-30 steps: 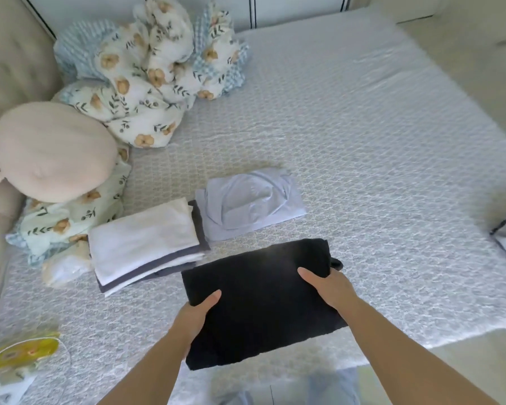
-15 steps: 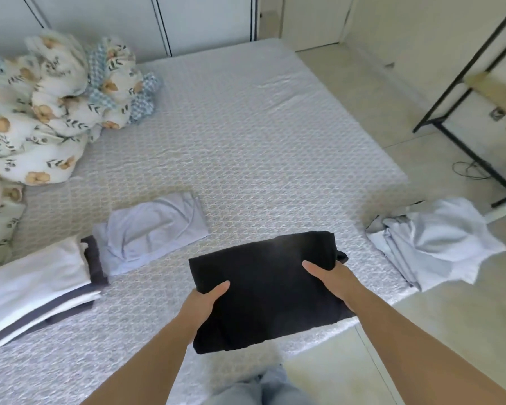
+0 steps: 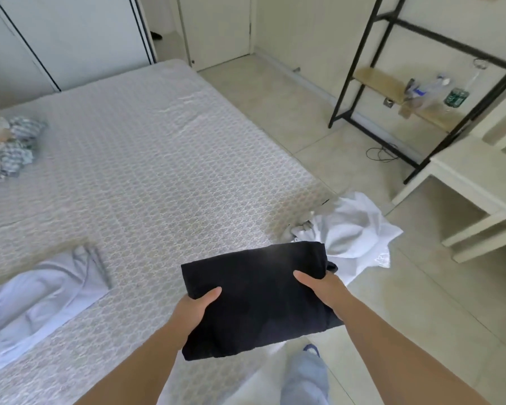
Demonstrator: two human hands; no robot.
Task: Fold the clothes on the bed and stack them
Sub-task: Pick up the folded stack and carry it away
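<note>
Both grips are clamped on the folded black garment [image 3: 260, 299], left hand [image 3: 192, 309] and right hand [image 3: 323, 287]; stacking is pending; a crumpled white garment [image 3: 354, 229] is left unfolded on the bed [image 3: 158, 159].

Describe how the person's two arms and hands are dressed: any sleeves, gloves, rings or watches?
Both forearms are bare as far as the picture shows, with no sleeves in view. The left hand and the right hand wear no gloves. No rings, watch or bracelet can be seen on either.
</note>
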